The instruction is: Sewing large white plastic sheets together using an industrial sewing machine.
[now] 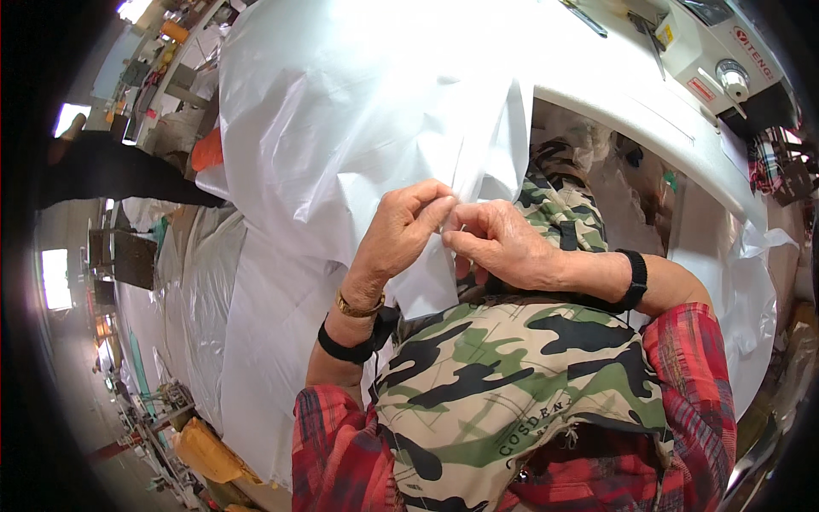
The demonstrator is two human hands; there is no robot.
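Note:
A large sheet of white fabric point(358, 111) hangs off the white worktable point(631, 111) and down over my lap. My left hand point(401, 230) and my right hand point(503, 243) meet at its lower edge, both pinching the cloth between thumb and fingers. The fingertips nearly touch each other. I wear red plaid sleeves, a camouflage apron, black wristbands on both wrists and a gold bracelet on the left one.
A sewing machine point(717, 60) stands at the far right of the worktable. More white and clear sheeting point(196, 290) lies piled at my left. A yellow bag point(205, 452) sits on the floor at lower left. A person in dark clothes point(111, 171) is far left.

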